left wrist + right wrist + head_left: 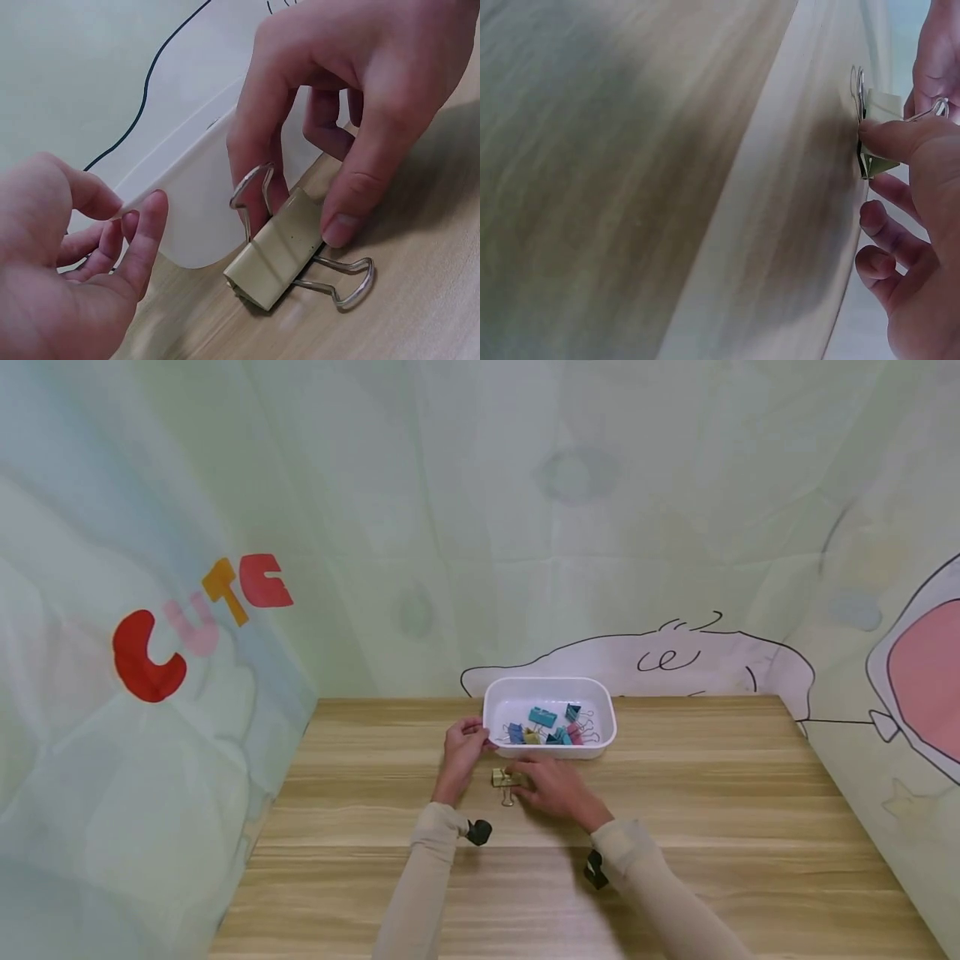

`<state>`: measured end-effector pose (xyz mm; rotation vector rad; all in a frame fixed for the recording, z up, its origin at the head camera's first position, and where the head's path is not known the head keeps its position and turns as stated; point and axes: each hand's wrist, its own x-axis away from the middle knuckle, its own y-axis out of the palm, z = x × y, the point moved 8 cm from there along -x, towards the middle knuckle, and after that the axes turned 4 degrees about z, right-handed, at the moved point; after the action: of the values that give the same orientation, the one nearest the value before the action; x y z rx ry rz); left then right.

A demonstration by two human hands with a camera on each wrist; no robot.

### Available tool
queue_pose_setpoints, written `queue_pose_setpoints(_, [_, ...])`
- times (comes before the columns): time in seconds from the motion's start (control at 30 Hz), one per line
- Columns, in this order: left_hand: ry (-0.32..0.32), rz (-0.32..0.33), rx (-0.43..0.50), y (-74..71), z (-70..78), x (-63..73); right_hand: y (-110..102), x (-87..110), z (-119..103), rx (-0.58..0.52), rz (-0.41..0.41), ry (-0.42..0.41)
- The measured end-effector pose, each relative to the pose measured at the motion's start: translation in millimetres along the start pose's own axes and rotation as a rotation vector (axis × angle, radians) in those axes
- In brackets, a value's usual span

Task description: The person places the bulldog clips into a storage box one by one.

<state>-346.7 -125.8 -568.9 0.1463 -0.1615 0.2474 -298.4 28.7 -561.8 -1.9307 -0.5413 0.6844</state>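
Note:
A white plastic tray sits at the table's back edge with several binder clips inside, among them a teal binder clip and a blue binder clip. My left hand pinches the tray's rim at its near left corner, thumb above and fingers below. Just in front of the tray, my right hand holds a pale yellow binder clip between thumb and index finger. The clip's two wire handles are spread apart, and it is on or close to the wood. The other right fingers curl loosely in the right wrist view.
The wood-grain table extends to both sides and toward me. A printed cloth backdrop rises behind the tray and along both sides. Black wrist devices, such as the strap piece at the left cuff, stick out from both sleeves.

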Motion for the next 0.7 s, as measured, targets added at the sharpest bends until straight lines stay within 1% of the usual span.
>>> queue_pose_setpoints(0.17, [-0.001,0.003,0.014,0.1,0.1,0.3,2.7,1.8,2.5,0.005,0.040,0.007])
queue_pose_setpoints(0.4, [-0.013,0.000,0.018,0.4,1.2,1.7,3.1,2.8,2.4,-0.015,0.085,0.007])
queue_pose_setpoints(0.7, [-0.011,0.001,0.003,0.0,0.3,2.2,4.0,4.3,3.6,-0.025,0.071,0.022])
